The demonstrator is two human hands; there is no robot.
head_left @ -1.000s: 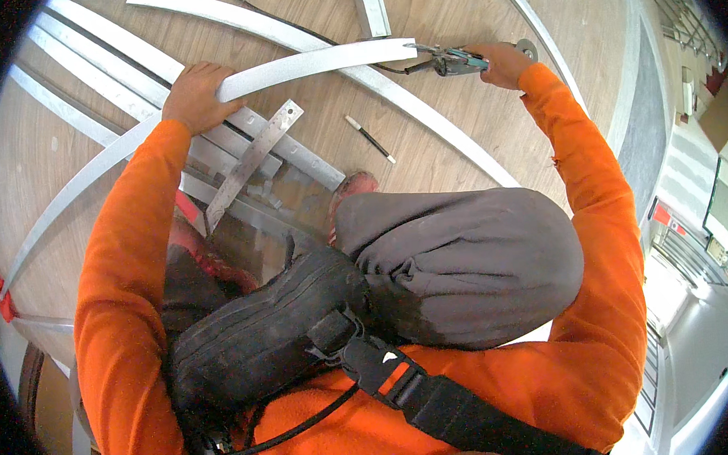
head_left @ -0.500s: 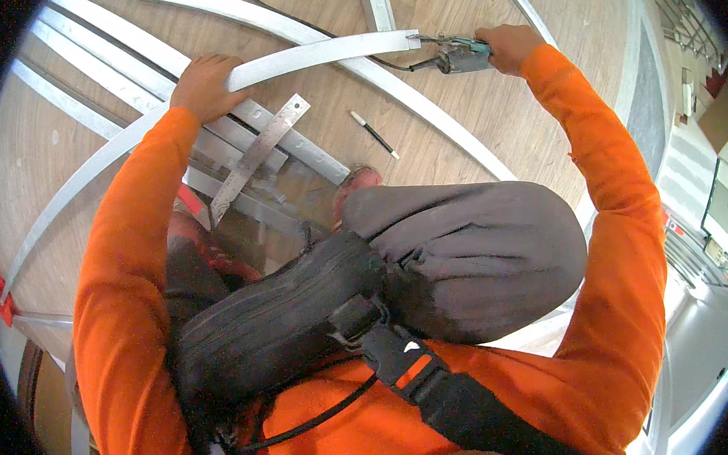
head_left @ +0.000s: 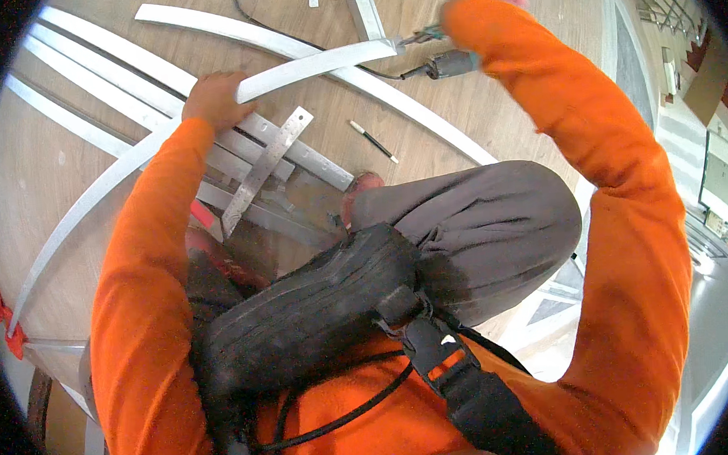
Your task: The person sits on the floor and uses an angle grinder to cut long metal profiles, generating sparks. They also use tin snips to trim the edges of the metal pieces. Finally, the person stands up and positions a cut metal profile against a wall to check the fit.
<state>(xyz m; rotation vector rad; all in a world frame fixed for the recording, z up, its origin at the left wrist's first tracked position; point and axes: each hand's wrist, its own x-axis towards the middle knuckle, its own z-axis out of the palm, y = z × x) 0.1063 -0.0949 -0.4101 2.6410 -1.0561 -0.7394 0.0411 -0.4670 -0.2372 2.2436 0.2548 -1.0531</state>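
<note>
My left hand (head_left: 219,101) is closed around a curved, light grey metal profile (head_left: 317,65). That profile arcs from the far left, past my hand, to its cut end near the top centre. At this end are the jaws of a pair of tin snips (head_left: 425,34), with greenish handles. My right hand (head_left: 455,9) grips the snips; blur and the orange sleeve hide most of its fingers. Just beneath lies a grey corded power tool (head_left: 451,64). Another curved metal strip (head_left: 410,99) passes under the held one.
Several straight metal profiles (head_left: 112,63) lie on the wood-look floor at the upper left. A short perforated metal piece (head_left: 267,172) rests across some of them. Close to my knee is a black-and-white marker (head_left: 373,141). Red cloth (head_left: 0,308) sits at the left edge.
My right hand has swung up and left with the snips, its forearm now bent inward. The profile's end has shifted slightly left and down. My left hand keeps its hold.
</note>
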